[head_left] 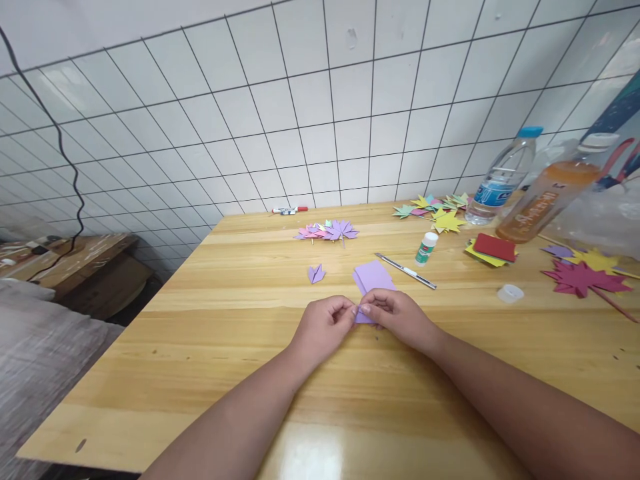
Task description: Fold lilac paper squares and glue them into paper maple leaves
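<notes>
My left hand (327, 323) and my right hand (397, 315) meet above the wooden table, both closed in a pinch on a small piece of purple paper (364, 319). Fingers cover much of this piece, so its folds are partly hidden. Just beyond my right hand lies a stack of purple paper (374, 275). A small folded purple paper piece (316, 273) sits to the left of the stack. To the right of it, a silver craft knife (406, 271) lies at a slant. Behind the knife's right end stands a glue stick (426, 249), its white cap on top.
Paper maple leaves (341, 231) lie at the back, with more leaves (447, 220) further right. Near the right side are a water bottle (500, 183), an orange drink bottle (555, 190), red and yellow paper (494, 247), a clear cap (511, 293) and a dark red leaf (583, 279). Markers (290, 210) rest by the tiled wall.
</notes>
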Action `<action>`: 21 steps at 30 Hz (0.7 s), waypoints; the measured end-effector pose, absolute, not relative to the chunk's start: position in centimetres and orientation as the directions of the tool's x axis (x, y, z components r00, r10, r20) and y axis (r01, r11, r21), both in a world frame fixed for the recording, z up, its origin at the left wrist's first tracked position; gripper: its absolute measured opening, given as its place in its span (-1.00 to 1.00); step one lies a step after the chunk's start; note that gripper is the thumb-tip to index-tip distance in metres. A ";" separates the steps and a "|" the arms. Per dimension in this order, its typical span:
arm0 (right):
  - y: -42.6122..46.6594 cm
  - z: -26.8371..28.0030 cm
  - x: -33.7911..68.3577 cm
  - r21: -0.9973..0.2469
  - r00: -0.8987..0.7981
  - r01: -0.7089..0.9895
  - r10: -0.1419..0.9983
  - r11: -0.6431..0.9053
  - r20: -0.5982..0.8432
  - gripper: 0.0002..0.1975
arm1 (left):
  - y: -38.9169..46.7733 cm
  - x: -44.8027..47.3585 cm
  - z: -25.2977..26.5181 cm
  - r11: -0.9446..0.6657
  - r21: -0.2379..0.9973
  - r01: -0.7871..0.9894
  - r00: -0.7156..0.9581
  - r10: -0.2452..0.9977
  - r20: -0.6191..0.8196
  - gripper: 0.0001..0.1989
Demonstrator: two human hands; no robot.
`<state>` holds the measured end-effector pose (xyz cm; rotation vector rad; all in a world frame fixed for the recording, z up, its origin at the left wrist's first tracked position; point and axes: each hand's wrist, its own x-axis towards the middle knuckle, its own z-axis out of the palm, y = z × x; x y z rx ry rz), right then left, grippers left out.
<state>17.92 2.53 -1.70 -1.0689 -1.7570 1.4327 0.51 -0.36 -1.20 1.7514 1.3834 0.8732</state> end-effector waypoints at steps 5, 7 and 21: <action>2.8 -2.0 17.9 -0.972 -0.443 0.221 0.896 0.079 -0.028 -0.75 | -0.5 0.7 -1.0 -0.171 0.835 0.523 0.193 0.978 0.079 -0.76; 2.9 -2.0 18.0 -0.971 -0.450 0.214 0.893 0.104 -0.004 -0.76 | -0.5 0.7 -1.0 -0.169 0.837 0.520 0.192 0.978 0.078 -0.76; 2.6 -1.9 17.6 -0.966 -0.430 0.223 0.902 0.130 0.022 -0.78 | -0.1 0.3 -1.3 -0.227 0.793 0.565 0.191 0.971 0.142 -0.78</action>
